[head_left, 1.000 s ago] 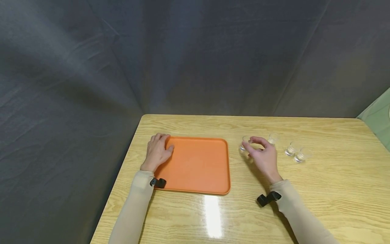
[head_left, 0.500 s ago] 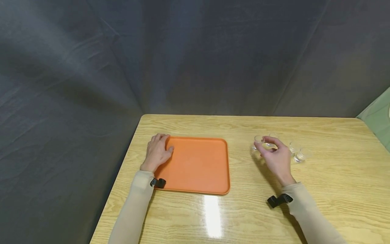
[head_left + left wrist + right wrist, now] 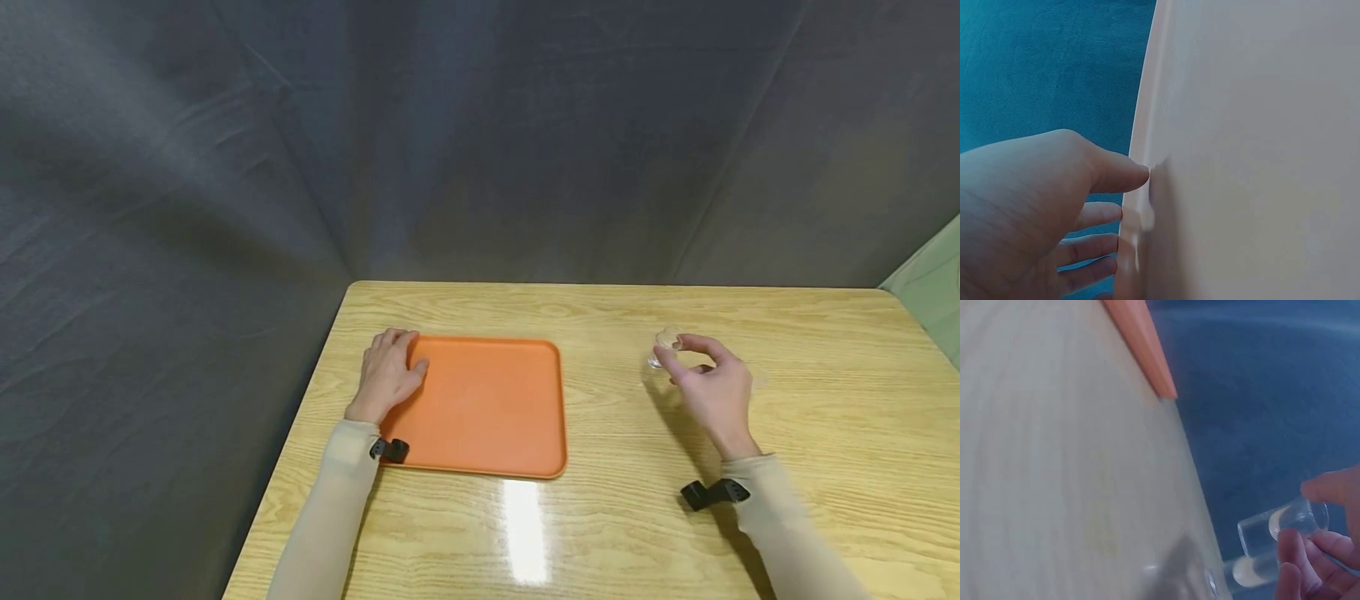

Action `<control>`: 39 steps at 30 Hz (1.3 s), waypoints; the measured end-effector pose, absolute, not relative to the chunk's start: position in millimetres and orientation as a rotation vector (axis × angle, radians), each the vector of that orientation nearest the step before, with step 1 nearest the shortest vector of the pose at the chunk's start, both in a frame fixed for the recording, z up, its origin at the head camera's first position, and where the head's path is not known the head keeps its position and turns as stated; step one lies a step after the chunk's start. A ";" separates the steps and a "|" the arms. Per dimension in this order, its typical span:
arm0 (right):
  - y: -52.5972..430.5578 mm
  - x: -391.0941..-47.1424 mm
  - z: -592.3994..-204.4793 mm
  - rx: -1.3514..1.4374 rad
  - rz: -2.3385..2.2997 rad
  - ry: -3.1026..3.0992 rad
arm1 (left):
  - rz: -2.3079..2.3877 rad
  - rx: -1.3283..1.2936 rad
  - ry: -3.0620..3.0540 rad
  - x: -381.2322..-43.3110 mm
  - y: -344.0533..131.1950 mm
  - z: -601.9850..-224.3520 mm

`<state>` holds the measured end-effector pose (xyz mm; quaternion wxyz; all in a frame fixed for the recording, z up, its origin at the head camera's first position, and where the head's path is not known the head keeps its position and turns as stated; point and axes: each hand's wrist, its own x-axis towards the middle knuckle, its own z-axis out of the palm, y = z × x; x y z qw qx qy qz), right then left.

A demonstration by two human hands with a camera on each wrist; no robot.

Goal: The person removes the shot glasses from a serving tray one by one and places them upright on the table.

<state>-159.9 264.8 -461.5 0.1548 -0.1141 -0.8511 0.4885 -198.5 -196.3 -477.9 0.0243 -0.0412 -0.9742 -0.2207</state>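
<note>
My right hand [image 3: 712, 387] pinches a small clear shot glass [image 3: 657, 353] between thumb and fingers, right of the orange tray. The right wrist view shows this glass [image 3: 1257, 536] gripped near one end, with a second clear glass [image 3: 1259, 570] close beside it. Whether the held glass touches the table is hard to tell. At the left side of the orange tray [image 3: 480, 408], my left hand [image 3: 386, 375] holds the rim. In the left wrist view the thumb [image 3: 1122, 174] lies on the rim's inner side and the fingers touch its outer side.
Under everything is a wood-grain table [image 3: 600, 533]; a dark curtain [image 3: 525, 142] hangs behind it and along the left. A part of another clear glass [image 3: 1212, 583] shows at the bottom of the right wrist view. My right hand hides other glasses in the head view.
My right hand has moved right with the shot glass, away from the tray and up to the other glasses, which it now covers. The left hand and tray have stayed put.
</note>
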 end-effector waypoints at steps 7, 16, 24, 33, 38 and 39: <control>282.8 -158.8 -457.3 -0.384 1.294 -2.548 | -0.692 -0.137 -3.004 -200.7 -198.5 -478.7; 293.7 -153.5 -459.5 -0.295 1.129 -2.670 | -0.696 -0.146 -2.998 -198.2 -199.7 -481.8; 294.4 -154.5 -464.9 -0.154 0.879 -2.715 | -0.693 -0.155 -2.989 -199.3 -200.2 -481.3; 296.2 -154.1 -465.8 -0.108 0.870 -2.715 | -0.693 -0.143 -3.001 -200.6 -200.1 -481.9; 297.5 -154.4 -466.0 -0.088 0.882 -2.693 | -0.694 -0.149 -2.995 -199.9 -200.2 -481.6; 297.7 -154.4 -466.0 -0.085 0.882 -2.687 | -0.694 -0.152 -2.992 -199.9 -200.3 -481.6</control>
